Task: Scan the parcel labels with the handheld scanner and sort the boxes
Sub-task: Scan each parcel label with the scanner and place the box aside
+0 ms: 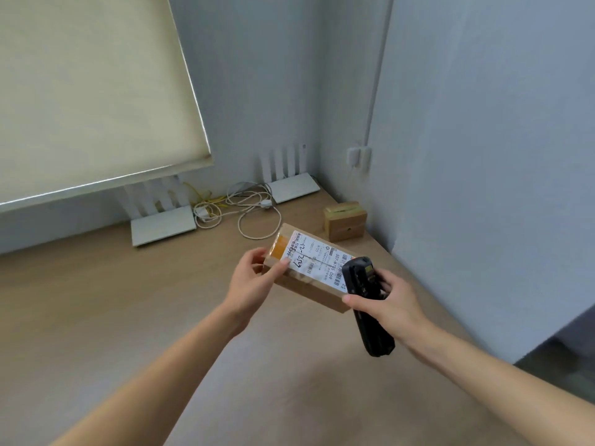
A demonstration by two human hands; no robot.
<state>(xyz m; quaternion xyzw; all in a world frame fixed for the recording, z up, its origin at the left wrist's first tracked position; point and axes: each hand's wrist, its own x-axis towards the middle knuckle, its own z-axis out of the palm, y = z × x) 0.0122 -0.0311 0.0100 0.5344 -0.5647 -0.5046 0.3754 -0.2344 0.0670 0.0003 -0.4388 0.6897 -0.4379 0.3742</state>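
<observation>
The right hand [391, 302] grips a black scanner [365, 304], head over the label [317, 263]. The left hand [254, 278] pinches the brown box [306, 286] above the surface [128, 300]; its long axis runs left-far to right-near.

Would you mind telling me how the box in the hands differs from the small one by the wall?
The labelled box is long, held by the left hand and carries a white label; the small box is squat, rests on the desk and shows no label. Both are brown cardboard.
</observation>
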